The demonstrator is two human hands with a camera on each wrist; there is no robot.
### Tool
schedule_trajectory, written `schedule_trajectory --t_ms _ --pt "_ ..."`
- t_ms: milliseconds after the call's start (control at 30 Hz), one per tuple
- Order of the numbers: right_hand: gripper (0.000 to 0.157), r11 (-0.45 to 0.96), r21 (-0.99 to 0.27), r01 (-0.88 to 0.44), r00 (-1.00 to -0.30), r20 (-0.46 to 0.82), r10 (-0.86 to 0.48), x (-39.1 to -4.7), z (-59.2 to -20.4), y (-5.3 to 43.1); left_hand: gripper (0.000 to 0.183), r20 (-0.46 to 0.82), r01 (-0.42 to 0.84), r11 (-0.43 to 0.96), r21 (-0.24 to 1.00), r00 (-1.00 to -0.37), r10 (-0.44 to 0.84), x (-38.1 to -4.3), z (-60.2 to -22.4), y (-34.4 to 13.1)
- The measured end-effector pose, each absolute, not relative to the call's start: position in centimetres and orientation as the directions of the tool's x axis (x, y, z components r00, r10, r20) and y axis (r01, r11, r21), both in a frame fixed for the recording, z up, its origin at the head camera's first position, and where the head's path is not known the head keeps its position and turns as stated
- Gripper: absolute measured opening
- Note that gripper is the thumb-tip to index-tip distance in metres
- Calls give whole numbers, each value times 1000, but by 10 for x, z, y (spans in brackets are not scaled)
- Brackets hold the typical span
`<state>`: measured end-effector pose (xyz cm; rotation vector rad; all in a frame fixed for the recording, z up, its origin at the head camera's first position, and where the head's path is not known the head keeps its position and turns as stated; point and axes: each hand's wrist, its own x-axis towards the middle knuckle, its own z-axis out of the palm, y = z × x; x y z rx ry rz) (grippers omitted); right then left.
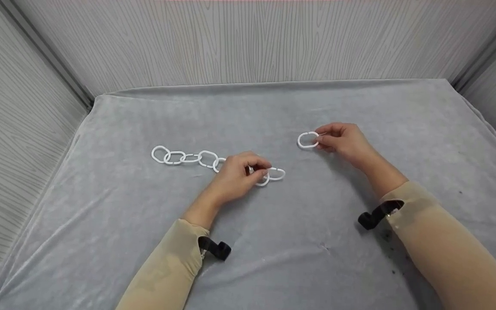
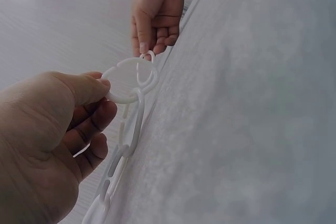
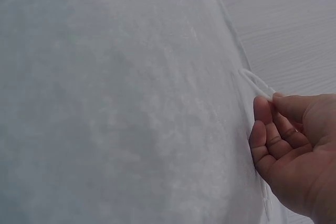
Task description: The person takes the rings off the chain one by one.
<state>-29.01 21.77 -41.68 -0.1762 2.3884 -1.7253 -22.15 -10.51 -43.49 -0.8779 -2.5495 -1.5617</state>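
Note:
A chain of white oval links (image 1: 175,157) stretches from the left toward the middle of the grey cloth. My left hand (image 1: 239,174) pinches one link (image 2: 122,99) near the chain's right end between thumb and fingers, and hides part of the chain behind it. One more link (image 1: 277,174) extends to the right past those fingertips. Apart from the chain, farther right and back, my right hand (image 1: 345,142) pinches a single loose white link (image 1: 308,140) by its right end. In the right wrist view that link (image 3: 254,83) shows nearly edge-on, with a small gap in its side.
A wrinkled grey cloth (image 1: 299,267) covers the table. Pale wood-grain panels (image 1: 248,43) stand behind it and at both sides. Each beige sleeve has a black wrist mount (image 1: 215,248) poking out. Several small dark specks (image 1: 393,272) lie near the right forearm.

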Motion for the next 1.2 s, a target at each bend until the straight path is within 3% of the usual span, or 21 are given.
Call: schedule_trajectory --t_ms 633,1200 --pt "28 414 -909 38 -979 -116 -165 -295 -418 210 15 307 482 349 804 -839 450 -220 -436 -105" --pt "31 384 -922 48 -984 -110 -142 -296 -415 212 15 298 471 352 809 -845 445 -223 -435 -105"
